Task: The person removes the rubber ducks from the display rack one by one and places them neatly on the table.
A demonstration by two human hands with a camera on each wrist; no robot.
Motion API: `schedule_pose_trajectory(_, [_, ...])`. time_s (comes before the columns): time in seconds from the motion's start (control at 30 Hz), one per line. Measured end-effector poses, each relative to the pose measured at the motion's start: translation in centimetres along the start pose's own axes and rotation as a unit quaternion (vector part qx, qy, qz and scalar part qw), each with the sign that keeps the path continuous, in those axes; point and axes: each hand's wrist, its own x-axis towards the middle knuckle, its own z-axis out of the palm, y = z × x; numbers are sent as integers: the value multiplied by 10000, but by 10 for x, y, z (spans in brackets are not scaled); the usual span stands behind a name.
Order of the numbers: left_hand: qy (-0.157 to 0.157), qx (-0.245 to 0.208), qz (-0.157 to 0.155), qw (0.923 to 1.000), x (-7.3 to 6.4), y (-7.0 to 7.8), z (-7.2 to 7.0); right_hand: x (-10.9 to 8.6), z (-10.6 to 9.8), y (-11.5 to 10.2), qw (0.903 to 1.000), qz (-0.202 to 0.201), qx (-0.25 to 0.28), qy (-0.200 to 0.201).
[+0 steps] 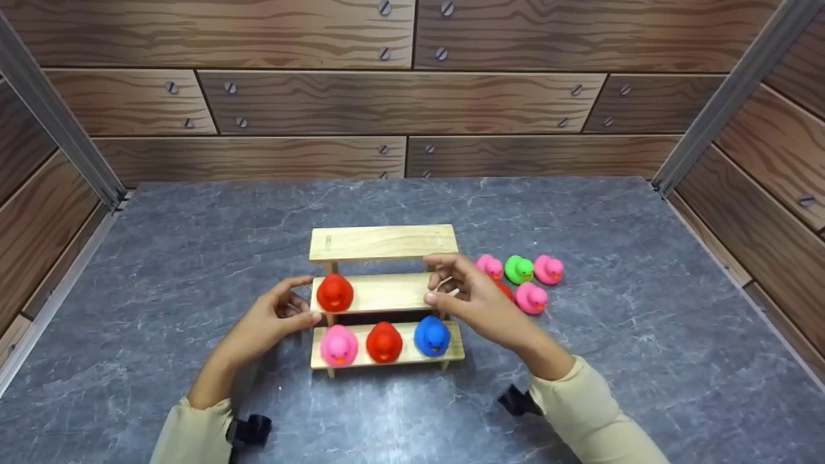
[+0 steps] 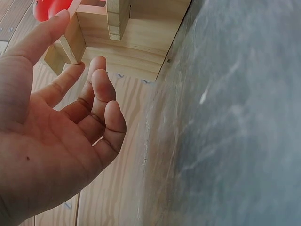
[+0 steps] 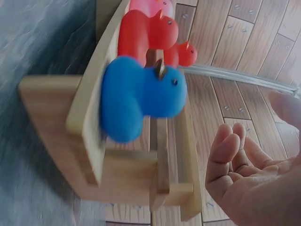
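A three-step wooden shelf (image 1: 380, 241) stands mid-table. At the left end of its middle step, my left hand (image 1: 274, 312) holds the board between thumb and index finger; its other fingers curl loosely beside it. A red rubber duck (image 1: 335, 293) sits on that step near the hand. Below, on the bottom step, are a pink duck (image 1: 339, 346), a red duck (image 1: 384, 342) and a blue duck (image 1: 432, 336). Over the middle step's right end is my right hand (image 1: 480, 299), empty, fingers loosely bent. In the right wrist view this hand (image 3: 263, 174) appears apart from the wood.
Right of the shelf lie several ducks: a green duck (image 1: 518, 269), pink ones such as the nearest pink duck (image 1: 532, 298), and a red one partly hidden by my right hand. Wood-patterned panels (image 1: 399, 103) enclose the grey marbled table (image 1: 213, 225).
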Motion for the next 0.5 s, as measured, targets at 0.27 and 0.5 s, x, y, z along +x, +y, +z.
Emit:
schedule_pose_trajectory(0.27, [13, 42, 3, 10000, 0, 0, -1, 12, 15, -7, 9997, 182, 110, -98])
schedule_pose_trajectory(0.5, [37, 53, -14, 10000, 0, -2, 0, 20, 27, -10, 9998, 148, 82, -139])
